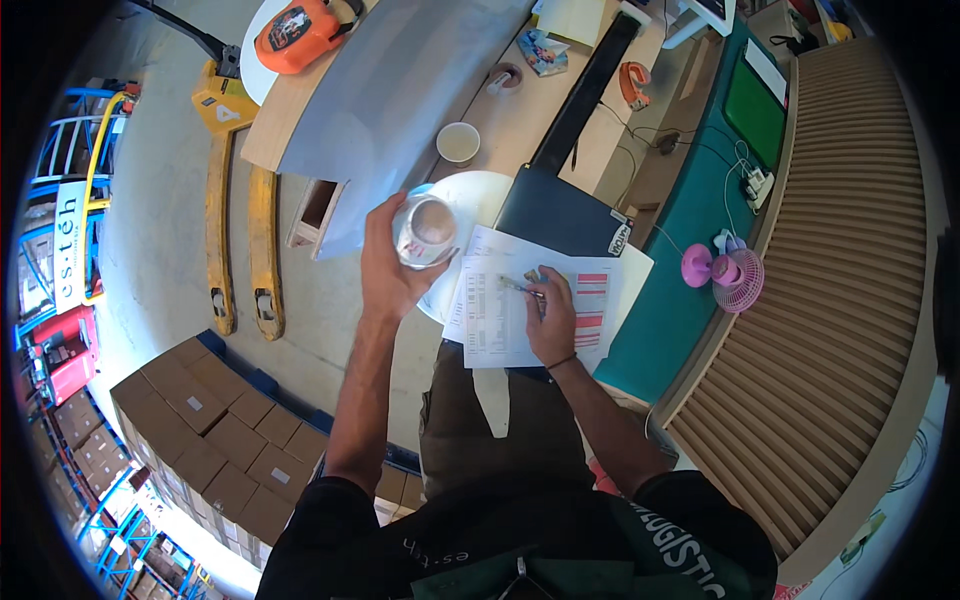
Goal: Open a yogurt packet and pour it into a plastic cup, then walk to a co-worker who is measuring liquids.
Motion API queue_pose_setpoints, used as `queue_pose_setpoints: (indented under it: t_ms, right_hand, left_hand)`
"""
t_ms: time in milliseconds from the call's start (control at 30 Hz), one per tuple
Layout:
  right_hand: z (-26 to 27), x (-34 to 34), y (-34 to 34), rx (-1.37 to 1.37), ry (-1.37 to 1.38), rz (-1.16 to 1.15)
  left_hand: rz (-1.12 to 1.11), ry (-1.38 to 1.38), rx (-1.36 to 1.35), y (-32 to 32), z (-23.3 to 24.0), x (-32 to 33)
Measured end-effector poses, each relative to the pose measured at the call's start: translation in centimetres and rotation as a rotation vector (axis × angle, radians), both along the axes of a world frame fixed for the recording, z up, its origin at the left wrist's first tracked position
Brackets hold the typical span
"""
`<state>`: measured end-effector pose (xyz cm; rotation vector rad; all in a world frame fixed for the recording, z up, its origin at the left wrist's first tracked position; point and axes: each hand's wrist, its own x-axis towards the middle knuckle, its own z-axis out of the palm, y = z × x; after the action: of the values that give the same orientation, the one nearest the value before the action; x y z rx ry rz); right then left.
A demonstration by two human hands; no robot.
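Note:
My left hand (386, 255) grips a clear plastic cup (426, 232) from its left side, with something brownish visible through its top. The cup is above the edge of a round white surface (480, 191). My right hand (553, 319) rests on printed sheets (495, 322) that carry tables with red-marked rows. Its fingers hold a slim pen (517, 285), whose tip points left over the paper. Part of the pen is hidden by the fingers. Under the sheets' upper edge lies a dark laptop or folder (555, 214) with a sticker on its corner.
A paper cup (458, 142) and a tape roll (505, 77) stand on the wooden table (491, 116). A pink fan (731, 277) sits on the green surface at right. At left are a yellow pallet jack (219, 225) and stacked cardboard boxes (225, 435).

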<state>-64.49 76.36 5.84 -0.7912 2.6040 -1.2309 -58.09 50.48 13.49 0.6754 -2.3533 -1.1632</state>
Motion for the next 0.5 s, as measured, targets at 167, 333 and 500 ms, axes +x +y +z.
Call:
queue_pose_setpoints:
  t_ms: [167,333,500]
  right_hand:
    - [-1.6,1.2,-0.6,0.032,0.01,0.017]
    - [-2.7,1.7,-0.8,0.119,0.144,0.048]
    - [-3.8,1.0,-1.3,0.22,0.199,0.008]
  left_hand:
    - [0.128,-0.069,-0.035,1.1,0.3,4.6]
    - [0.221,-0.042,-0.069,2.1,2.1,7.7]
    - [0.291,0.003,0.023,1.9,7.4,10.4]
